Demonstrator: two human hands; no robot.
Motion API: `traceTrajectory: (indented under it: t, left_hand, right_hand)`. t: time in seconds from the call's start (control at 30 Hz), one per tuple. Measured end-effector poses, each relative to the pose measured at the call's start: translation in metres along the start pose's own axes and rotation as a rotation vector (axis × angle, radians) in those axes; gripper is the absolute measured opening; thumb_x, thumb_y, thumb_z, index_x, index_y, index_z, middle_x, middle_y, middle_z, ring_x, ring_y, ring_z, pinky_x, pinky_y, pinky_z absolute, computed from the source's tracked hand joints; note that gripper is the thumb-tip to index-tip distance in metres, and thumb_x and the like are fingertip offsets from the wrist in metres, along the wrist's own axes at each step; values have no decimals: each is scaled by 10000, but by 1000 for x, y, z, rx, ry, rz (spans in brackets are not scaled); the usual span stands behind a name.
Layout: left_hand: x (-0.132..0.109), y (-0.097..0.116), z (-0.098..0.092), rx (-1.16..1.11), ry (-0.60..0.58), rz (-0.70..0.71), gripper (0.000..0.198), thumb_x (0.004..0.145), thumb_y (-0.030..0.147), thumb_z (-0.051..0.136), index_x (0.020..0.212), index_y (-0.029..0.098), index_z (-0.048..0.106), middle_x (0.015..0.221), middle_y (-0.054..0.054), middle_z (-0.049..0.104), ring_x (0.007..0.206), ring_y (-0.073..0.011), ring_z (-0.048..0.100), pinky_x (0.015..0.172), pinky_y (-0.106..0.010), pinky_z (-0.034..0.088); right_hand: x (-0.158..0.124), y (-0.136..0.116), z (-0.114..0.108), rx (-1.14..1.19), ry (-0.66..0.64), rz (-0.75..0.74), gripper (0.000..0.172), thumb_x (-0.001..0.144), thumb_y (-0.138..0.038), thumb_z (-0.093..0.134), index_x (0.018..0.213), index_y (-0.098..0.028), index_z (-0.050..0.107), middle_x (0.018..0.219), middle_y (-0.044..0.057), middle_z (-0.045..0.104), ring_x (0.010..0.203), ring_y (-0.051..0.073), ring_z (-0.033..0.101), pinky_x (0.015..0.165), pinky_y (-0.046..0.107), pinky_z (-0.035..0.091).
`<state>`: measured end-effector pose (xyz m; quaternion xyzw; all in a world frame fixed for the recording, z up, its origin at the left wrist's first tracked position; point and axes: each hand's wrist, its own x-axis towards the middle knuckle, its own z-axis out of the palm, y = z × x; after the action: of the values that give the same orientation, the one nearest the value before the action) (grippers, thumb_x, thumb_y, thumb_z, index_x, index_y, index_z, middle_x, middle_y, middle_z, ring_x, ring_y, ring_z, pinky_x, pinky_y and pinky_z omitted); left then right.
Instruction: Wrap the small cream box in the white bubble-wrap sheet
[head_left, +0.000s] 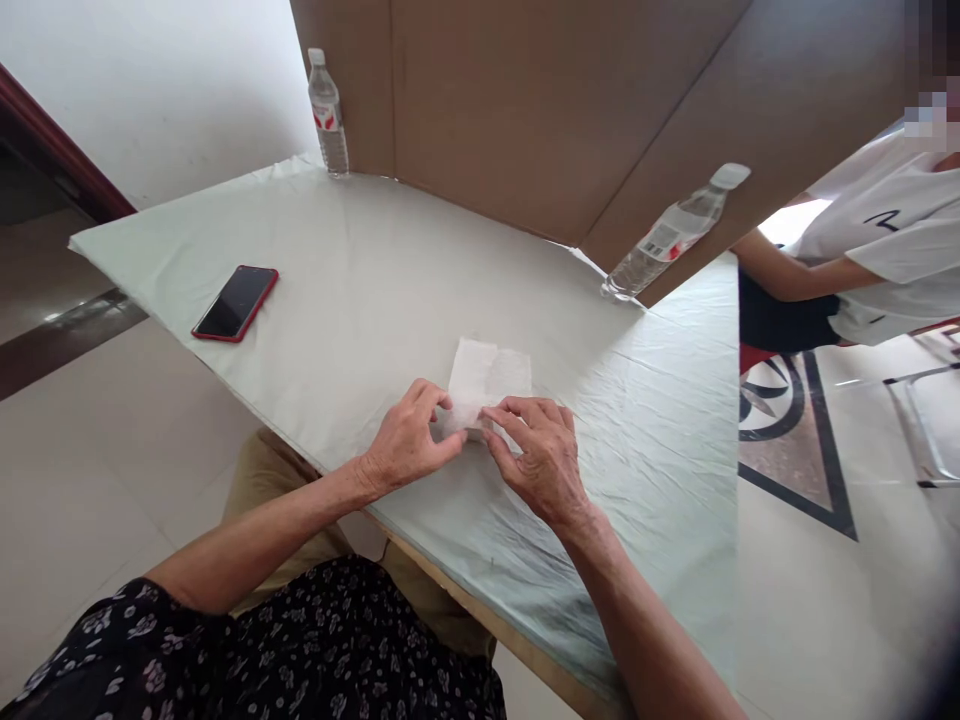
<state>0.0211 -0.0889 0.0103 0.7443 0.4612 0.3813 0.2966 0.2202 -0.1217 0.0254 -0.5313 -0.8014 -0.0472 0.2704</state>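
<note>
A thin white tissue (487, 372) with a crease down it lies on the pale cloth in front of me. At its near edge, my right hand (538, 448) has thumb and index finger bent together on the folded-up border. My left hand (411, 432) is by the near left corner, its thumb stretched toward the tissue's edge and its fingers curled, with a gap between thumb and index finger. Part of the near edge is hidden by the fingers.
A red-edged smartphone (236, 303) lies on the table (352, 270) at left. Tall cardboard panels (487, 110) stand behind, with one water bottle (328, 115) at left and another bottle (675, 235) at right. A person in a white shirt (892, 240) sits beyond the right side.
</note>
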Motion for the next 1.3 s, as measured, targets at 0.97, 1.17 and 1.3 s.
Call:
traceTrajectory:
  t: [0.97,1.17,1.3]
  left_hand:
    - [8,12,10,214,-21,359,277,824,29,483,975,145,683,1002,-96,730,911,-203,630,808,-331,531]
    - [14,9,3,431,-165,515,210,888,88,517,937,162,708,1061,-106,724,986,-250,591,879,-418,528]
    - [17,10,-4,384,-223,556,242,871,60,498,970,140,703,1089,-122,711,1020,-250,577,899,-407,541]
  right_hand:
    - [-5,17,-29,147,-99,242,181,902,-264,558,1027,-205,674,1034,78,765,892,241,707,833,390,439]
    - [-34,53,-35,268,-252,667,327,852,-452,607,1051,-204,684,834,47,757,630,188,682,620,323,488]
    - [-27,47,-17,484,-279,780,548,855,-468,612,1305,-157,573,896,73,738,584,161,663,535,285,492]
